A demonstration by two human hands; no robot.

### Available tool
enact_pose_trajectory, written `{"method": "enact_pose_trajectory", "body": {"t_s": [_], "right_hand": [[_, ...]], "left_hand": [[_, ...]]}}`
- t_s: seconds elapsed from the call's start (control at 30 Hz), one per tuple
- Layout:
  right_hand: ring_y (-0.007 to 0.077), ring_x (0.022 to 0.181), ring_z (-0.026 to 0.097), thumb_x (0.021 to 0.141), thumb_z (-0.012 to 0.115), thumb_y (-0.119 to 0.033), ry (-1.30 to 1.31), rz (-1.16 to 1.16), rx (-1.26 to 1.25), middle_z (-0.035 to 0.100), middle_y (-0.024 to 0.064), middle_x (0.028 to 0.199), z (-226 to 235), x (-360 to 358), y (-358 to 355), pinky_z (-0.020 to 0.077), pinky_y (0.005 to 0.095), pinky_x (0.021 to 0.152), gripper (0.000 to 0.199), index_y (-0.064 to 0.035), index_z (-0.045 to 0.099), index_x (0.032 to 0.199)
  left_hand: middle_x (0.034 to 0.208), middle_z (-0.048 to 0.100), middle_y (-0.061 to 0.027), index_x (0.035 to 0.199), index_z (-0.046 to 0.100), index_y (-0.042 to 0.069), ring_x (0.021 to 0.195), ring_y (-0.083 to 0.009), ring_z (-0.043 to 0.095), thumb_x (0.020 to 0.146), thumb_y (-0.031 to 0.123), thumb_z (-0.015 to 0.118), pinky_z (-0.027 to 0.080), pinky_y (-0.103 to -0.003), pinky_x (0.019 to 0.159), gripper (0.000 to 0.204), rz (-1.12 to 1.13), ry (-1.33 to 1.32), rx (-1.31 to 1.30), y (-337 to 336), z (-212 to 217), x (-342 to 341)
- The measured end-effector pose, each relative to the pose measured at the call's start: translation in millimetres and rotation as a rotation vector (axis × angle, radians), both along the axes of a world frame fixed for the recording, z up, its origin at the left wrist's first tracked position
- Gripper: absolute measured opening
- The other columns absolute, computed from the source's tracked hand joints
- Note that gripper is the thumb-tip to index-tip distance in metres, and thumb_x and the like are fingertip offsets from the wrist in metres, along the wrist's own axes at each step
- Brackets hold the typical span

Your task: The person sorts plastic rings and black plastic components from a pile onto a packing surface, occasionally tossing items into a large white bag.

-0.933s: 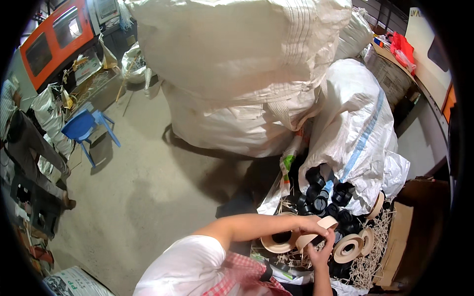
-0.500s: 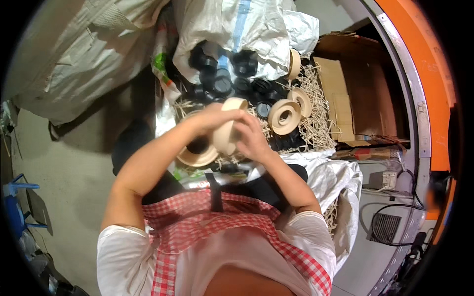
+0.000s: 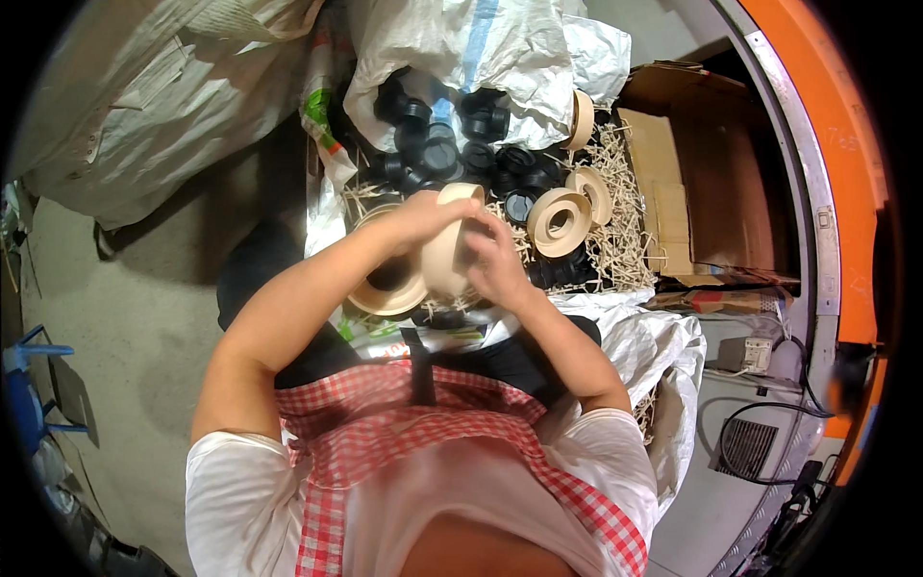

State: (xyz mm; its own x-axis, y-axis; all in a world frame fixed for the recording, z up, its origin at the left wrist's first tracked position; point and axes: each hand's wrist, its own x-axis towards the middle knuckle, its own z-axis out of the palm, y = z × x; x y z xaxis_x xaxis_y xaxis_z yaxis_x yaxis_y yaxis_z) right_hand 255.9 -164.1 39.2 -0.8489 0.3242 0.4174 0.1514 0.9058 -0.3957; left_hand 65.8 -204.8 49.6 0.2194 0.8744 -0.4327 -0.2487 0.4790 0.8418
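Grey concrete floor (image 3: 144, 317), straw bedding (image 3: 625, 250), white sacks (image 3: 481, 58)

Both forearms reach forward and meet at the middle, left hand (image 3: 420, 216) and right hand (image 3: 492, 258) curled closed, facing each other.

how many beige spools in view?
5: one spool between left hand and right hand; one under the left wrist; two on the straw; one against the white sack. More may be buried.
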Motion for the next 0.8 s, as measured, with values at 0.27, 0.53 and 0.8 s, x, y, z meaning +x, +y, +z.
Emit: {"method": "enact_pose_trajectory", "body": {"t_s": [0.27,0.53,0.8], "right_hand": [[0.0287,0.1,0.058,0.083,0.065,-0.033,-0.1,-0.575,-1.573,0.05,0.0178,0.114,-9.0,3.3,18.7,0.0507,0.0363,0.083,0.062,-0.0036,0.031,0.126],[0.0277,0.085,0.064,0.084,0.061,-0.043,-0.114,-0.431,-1.426,0.051,0.0231,0.115,-5.6,7.7,14.7,0.0565,0.0335,0.068,0.093,-0.006,-0.002,0.143],[0.0287,0.089,0.062,0.083,0.063,-0.028,-0.063,-0.24,-1.247,0.043,0.0229,0.121,-12.8,10.9,20.6,0.0557,0.0339,0.07,0.088,-0.0083,0.001,0.143]], "left_hand": [[0.106,0.06,-0.0069,0.121,0.051,0.005,0.092,-0.013,0.058,0.082,0.034,0.064,0.048,-0.028,0.077,0.05,-0.058,0.142,0.294,1.7,-15.7,4.8],[0.106,0.061,-0.0073,0.119,0.053,0.004,0.094,-0.0135,0.057,0.08,0.032,0.066,0.046,-0.028,0.082,0.05,-0.051,0.226,0.384,0.6,-9.8,6.4],[0.105,0.061,-0.007,0.12,0.053,0.004,0.092,-0.013,0.057,0.081,0.03,0.066,0.047,-0.028,0.08,0.049,-0.043,0.23,0.332,2.8,-13.7,7.8]]}}
